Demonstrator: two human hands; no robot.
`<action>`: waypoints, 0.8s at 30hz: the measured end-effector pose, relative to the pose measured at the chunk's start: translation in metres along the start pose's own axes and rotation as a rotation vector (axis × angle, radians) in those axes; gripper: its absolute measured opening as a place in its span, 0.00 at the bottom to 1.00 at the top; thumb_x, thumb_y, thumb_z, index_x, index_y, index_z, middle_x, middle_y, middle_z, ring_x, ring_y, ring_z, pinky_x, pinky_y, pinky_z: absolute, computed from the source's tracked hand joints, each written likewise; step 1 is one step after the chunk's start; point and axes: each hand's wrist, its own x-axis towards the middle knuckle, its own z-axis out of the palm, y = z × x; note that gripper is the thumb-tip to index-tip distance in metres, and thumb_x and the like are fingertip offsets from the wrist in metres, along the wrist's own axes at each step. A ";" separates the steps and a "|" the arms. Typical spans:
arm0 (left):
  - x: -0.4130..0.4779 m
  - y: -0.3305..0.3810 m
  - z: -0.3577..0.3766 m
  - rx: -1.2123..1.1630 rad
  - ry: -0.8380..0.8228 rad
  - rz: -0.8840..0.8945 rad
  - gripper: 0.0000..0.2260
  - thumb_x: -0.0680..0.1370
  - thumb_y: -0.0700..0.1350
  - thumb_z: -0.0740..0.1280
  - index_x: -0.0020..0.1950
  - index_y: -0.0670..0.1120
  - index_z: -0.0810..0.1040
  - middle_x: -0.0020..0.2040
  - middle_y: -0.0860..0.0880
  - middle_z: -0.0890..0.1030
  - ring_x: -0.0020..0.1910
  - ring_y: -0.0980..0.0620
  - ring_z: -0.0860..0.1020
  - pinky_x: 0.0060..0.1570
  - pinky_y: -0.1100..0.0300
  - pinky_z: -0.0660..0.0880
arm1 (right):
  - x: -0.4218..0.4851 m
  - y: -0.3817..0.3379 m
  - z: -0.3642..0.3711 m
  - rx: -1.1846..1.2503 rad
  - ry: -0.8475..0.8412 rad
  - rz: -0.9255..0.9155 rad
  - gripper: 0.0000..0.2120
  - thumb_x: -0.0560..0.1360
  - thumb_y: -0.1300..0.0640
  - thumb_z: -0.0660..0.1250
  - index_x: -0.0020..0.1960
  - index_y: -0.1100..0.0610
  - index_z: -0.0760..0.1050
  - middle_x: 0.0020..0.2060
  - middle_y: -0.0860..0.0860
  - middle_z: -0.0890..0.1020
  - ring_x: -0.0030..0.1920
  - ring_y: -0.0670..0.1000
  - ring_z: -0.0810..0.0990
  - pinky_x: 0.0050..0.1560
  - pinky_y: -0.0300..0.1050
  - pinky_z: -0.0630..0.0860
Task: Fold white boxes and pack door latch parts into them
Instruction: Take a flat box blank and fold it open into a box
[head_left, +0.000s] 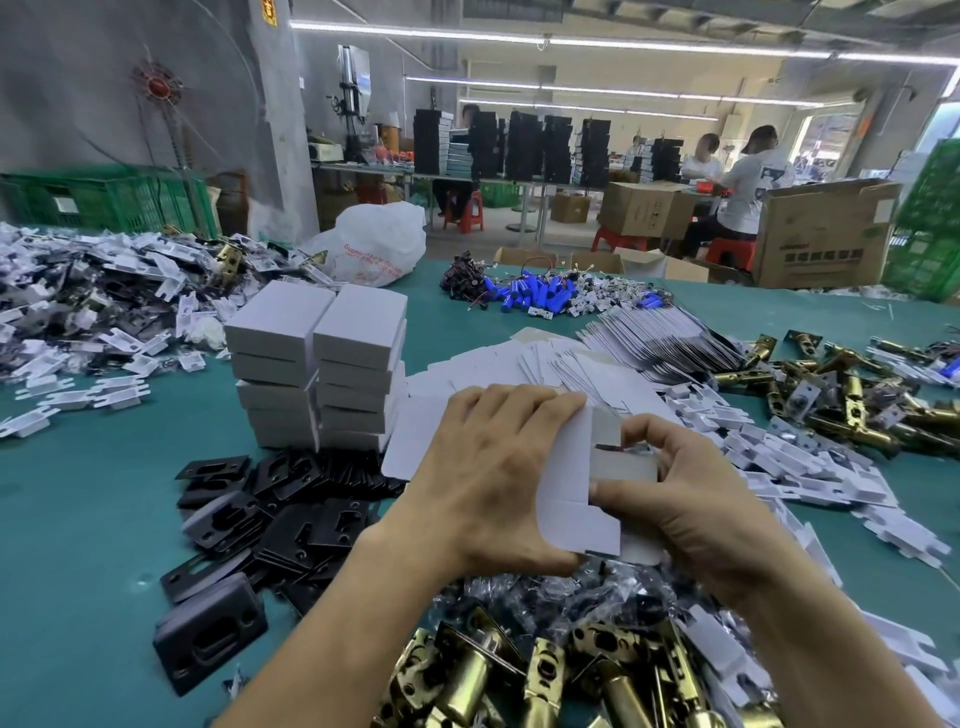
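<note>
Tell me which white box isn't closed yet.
The box gripped by the left hand and right hand, its end open; the stacked boxes beside it are all closed.

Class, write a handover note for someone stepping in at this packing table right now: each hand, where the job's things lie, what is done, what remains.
Left hand grips the white box from above; right hand pinches its open end.
Folded boxes stand stacked at left; flat blanks lie fanned behind the hands.
Brass latches lie heaped nearest the camera, black plates at left.
Done: that stack. Left: close this box, whose contents are hidden, then the many blanks and parts.
</note>
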 end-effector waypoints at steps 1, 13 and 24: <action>0.000 0.001 0.000 0.001 -0.003 0.012 0.50 0.59 0.67 0.76 0.76 0.47 0.68 0.66 0.49 0.74 0.64 0.48 0.72 0.67 0.48 0.66 | -0.001 0.000 -0.001 -0.013 -0.003 -0.006 0.20 0.59 0.68 0.80 0.45 0.56 0.76 0.38 0.61 0.84 0.35 0.56 0.82 0.31 0.49 0.80; 0.001 0.006 0.000 -0.123 0.027 -0.107 0.37 0.65 0.66 0.75 0.70 0.53 0.70 0.59 0.54 0.78 0.53 0.52 0.75 0.57 0.50 0.73 | 0.001 0.000 0.000 -0.241 0.298 -0.144 0.12 0.67 0.55 0.78 0.46 0.50 0.76 0.37 0.54 0.85 0.36 0.55 0.85 0.33 0.47 0.77; 0.000 0.006 0.000 -0.180 0.285 -0.522 0.36 0.67 0.67 0.69 0.69 0.50 0.69 0.58 0.50 0.77 0.53 0.45 0.77 0.44 0.53 0.69 | -0.020 -0.008 0.052 -0.583 0.429 -0.523 0.08 0.73 0.48 0.72 0.51 0.46 0.81 0.40 0.40 0.84 0.41 0.40 0.83 0.45 0.44 0.81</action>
